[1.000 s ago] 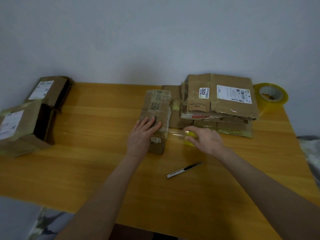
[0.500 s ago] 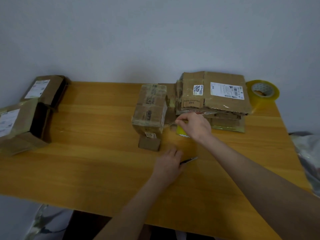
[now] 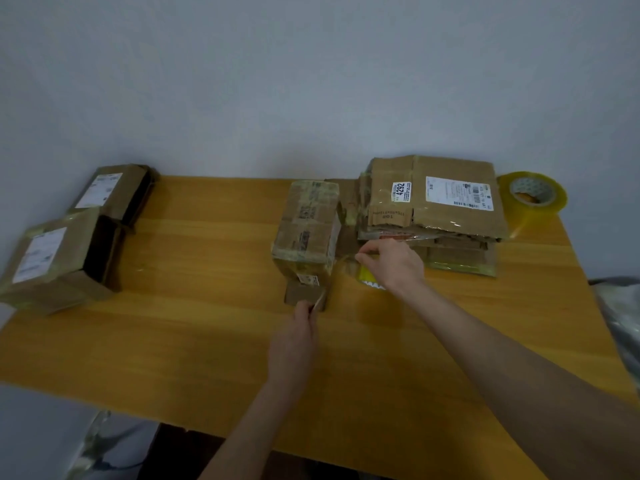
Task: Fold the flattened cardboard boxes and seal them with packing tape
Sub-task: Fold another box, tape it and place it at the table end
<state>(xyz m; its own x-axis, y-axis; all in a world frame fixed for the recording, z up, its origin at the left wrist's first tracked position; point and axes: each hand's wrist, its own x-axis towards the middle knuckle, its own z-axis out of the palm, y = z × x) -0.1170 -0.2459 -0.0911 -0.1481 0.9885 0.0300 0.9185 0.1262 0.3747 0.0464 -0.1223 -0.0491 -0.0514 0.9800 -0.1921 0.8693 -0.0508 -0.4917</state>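
A folded cardboard box [image 3: 308,230] wrapped in clear tape stands at the table's middle, one small flap lying flat at its near end. A strip of clear tape [image 3: 341,268] runs from the box's right side to a small yellow tape roll [image 3: 369,280], which my right hand [image 3: 393,263] grips just right of the box. My left hand [image 3: 298,336] holds a thin pen-shaped cutter [image 3: 320,299], its tip by the box's near right corner at the tape. A stack of flattened cardboard boxes [image 3: 436,202] lies right of the box.
A large yellowish tape roll [image 3: 533,195] sits at the wooden table's [image 3: 194,327] far right corner. Two folded boxes [image 3: 52,258] [image 3: 114,192] with white labels stand at the left edge. A wall runs behind the table.
My left hand left the box top, picked the cutter up off the table and brought it to the tape at the box's near corner. My right hand kept the roll beside the box.
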